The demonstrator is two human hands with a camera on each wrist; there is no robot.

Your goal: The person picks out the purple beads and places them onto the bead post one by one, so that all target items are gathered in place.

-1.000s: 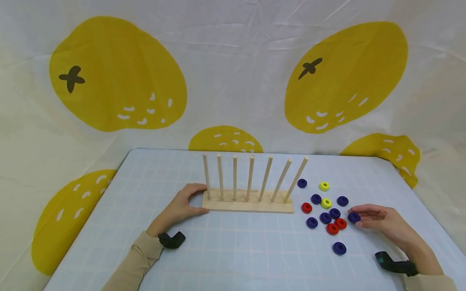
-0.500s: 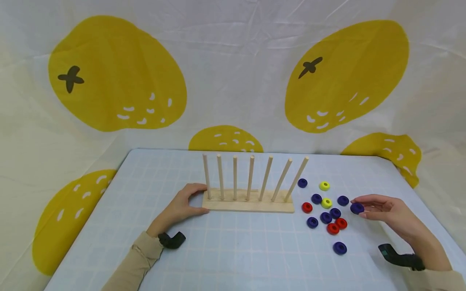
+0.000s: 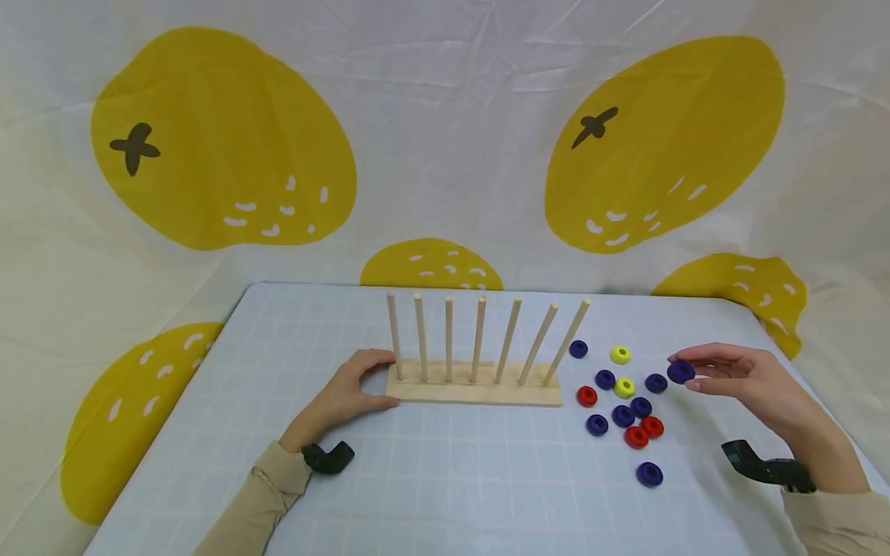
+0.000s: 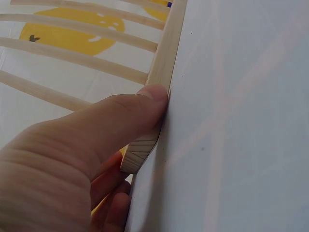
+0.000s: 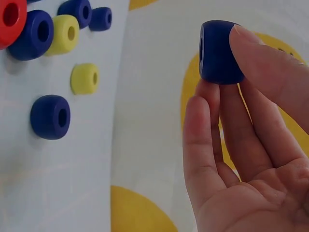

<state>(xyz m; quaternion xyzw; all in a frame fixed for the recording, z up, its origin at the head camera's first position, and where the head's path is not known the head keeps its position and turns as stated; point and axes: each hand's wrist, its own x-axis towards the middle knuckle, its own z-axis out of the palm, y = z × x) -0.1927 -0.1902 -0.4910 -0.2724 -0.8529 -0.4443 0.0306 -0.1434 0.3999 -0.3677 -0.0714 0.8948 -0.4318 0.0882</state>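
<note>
A wooden peg rack with a row of several upright dowels stands mid-table, its dowels bare. My left hand grips the rack's left end; in the left wrist view the thumb presses on the base's long side, the other fingers behind it. Over the right of the table, my right hand pinches a blue bead between thumb and fingers. In the right wrist view that blue bead is barrel-shaped, with its hole facing left. It is held up off the table.
Loose beads lie right of the rack: several blue ones, such as a near blue bead, red beads and two yellow beads. The table has a pale checked cover. A curtain with yellow fruit prints hangs behind its far edge.
My right hand has lifted the blue bead up and away from the table, toward the far side. The left hand and the rack have stayed in place.
</note>
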